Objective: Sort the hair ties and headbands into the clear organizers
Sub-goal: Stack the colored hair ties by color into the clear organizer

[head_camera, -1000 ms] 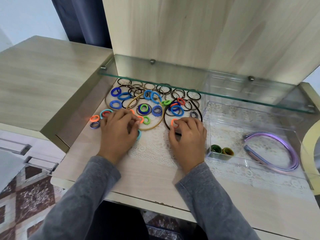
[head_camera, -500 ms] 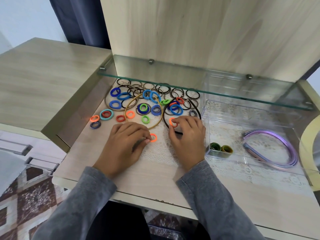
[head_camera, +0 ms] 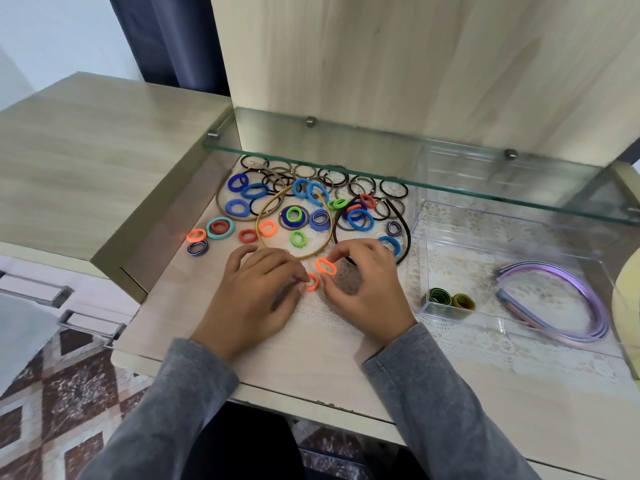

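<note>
Several coloured hair ties (head_camera: 294,216) and thin headbands lie spread under the glass shelf. My left hand (head_camera: 254,292) pinches a small orange hair tie (head_camera: 312,282) at its fingertips. My right hand (head_camera: 365,289) pinches a second orange hair tie (head_camera: 326,266) just above it; the two ties are close together. A gold headband (head_camera: 294,252) and a black headband (head_camera: 405,237) lie just beyond my fingers. To the right stands the clear organizer (head_camera: 519,336), holding purple headbands (head_camera: 571,306) and rolled green and olive bands (head_camera: 450,299).
A glass shelf (head_camera: 415,171) overhangs the back of the pile. A wooden cabinet side (head_camera: 149,244) bounds the left. A second clear box (head_camera: 485,178) sits behind the organizer. A pale yellow object (head_camera: 628,299) sits at the right edge. A lace mat (head_camera: 329,310) covers the tabletop.
Both hands drew back from the pile toward me, each bringing an orange hair tie. The two ties now meet between my hands.
</note>
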